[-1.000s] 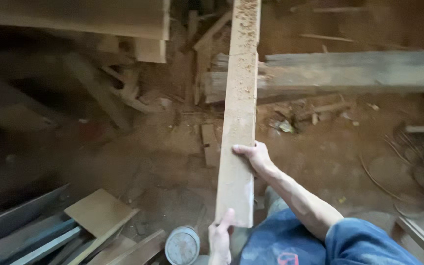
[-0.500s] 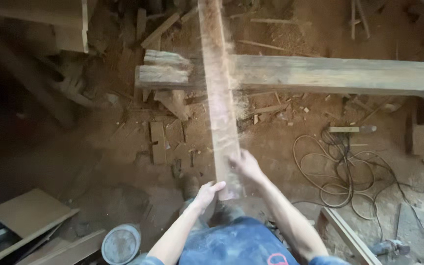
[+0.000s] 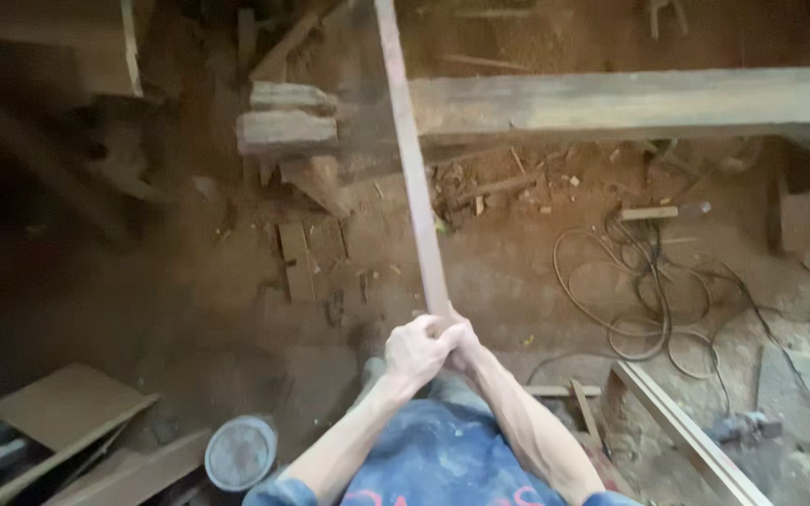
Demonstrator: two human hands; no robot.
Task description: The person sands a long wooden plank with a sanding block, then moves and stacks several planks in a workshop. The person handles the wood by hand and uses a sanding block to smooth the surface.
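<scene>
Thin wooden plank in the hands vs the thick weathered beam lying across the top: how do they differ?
The thin wooden plank shows only its narrow edge; the thick grey weathered beam shows a broad face. The plank runs away from the person, near end gripped by the left hand and right hand; the beam lies crosswise, untouched. The plank looks pale and reddish, the beam greyer with a split, ragged left end. Both are long, straight timber.

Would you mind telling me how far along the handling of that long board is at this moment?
Done: the long board is off the ground, turned edge-up. In hand: the left hand and right hand both clasp its near end, the far end reaching over the heavy beam. Left: it is set down nowhere yet; the dirt floor below is strewn with scraps and a coiled cable.
</scene>
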